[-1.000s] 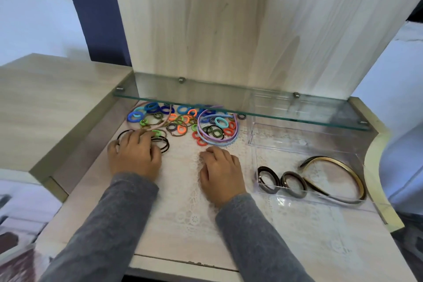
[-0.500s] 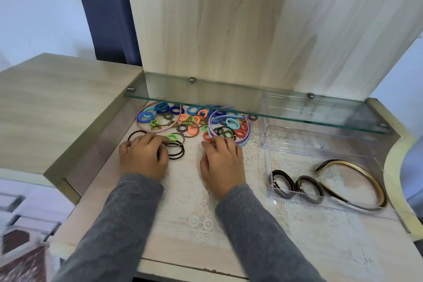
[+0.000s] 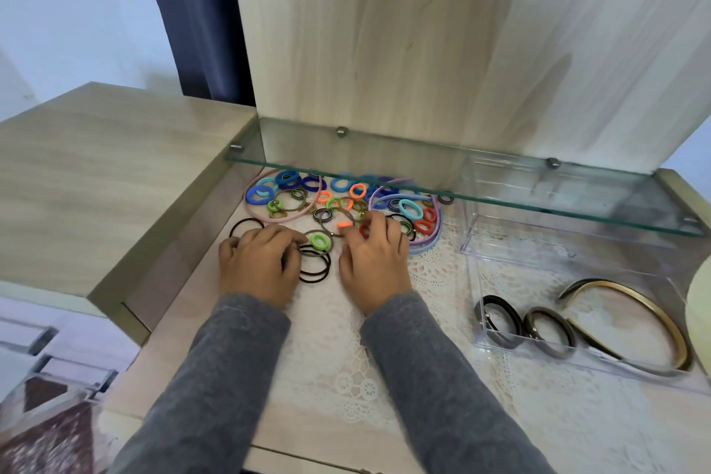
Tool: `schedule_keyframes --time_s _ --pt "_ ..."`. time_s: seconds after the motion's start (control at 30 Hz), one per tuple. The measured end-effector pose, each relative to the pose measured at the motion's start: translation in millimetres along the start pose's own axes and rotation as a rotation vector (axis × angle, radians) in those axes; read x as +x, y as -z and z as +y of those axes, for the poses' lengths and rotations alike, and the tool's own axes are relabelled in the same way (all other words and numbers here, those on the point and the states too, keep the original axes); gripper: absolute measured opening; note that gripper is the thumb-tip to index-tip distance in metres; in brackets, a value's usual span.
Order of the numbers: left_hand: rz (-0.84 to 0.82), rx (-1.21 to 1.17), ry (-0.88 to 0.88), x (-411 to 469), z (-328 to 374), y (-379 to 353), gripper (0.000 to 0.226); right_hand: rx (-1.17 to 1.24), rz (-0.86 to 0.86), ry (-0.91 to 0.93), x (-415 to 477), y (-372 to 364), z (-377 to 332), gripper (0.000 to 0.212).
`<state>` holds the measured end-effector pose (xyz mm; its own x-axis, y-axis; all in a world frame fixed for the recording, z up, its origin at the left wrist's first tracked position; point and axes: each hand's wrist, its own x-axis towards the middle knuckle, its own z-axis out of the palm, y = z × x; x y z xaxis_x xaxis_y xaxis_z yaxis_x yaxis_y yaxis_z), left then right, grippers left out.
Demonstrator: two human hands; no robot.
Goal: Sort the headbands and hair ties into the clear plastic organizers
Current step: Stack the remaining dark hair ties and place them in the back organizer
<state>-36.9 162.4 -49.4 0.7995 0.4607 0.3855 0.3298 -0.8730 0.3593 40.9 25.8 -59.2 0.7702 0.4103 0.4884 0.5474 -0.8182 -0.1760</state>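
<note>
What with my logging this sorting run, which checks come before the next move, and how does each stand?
1. Right hand has a tie: its fingertips are at the orange tie, but the view there is blurred; cannot tell.
2. Left hand is free: it rests palm down on the black hair ties; not ok.
3. Clear organizer has room: it holds only two dark ties and a gold headband; ok.
4. Pile of coloured hair ties is sorted: it lies loose outside the organizer; not ok.
5. Hands are clear of the glass shelf: both sit in front of its edge; ok.
</note>
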Motion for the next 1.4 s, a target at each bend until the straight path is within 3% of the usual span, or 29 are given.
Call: schedule_keyframes --time_s 0.23,0.7,0.83,1.07,1.4 --pt "-0.069 -0.047 0.075 5 -7 0 0.035 0.084 0.028 -0.015 0 2 3 0.019" --pt "-0.187 -0.091 0.101 4 -4 8 0.016 0.182 0.015 -0.011 2 5 3 0.008" --pt "-0.197 -0.093 0.098 4 -4 9 0.009 0.328 0.067 -0.079 6 6 7 0.006" --pt "-0.157 -0.092 0.078 3 -4 7 0.006 0.793 0.162 -0.334 8 18 17 0.003" --pt "-0.115 -0.110 0.067 3 -5 5 0.003 0.803 0.189 -0.315 -12 31 26 0.003"
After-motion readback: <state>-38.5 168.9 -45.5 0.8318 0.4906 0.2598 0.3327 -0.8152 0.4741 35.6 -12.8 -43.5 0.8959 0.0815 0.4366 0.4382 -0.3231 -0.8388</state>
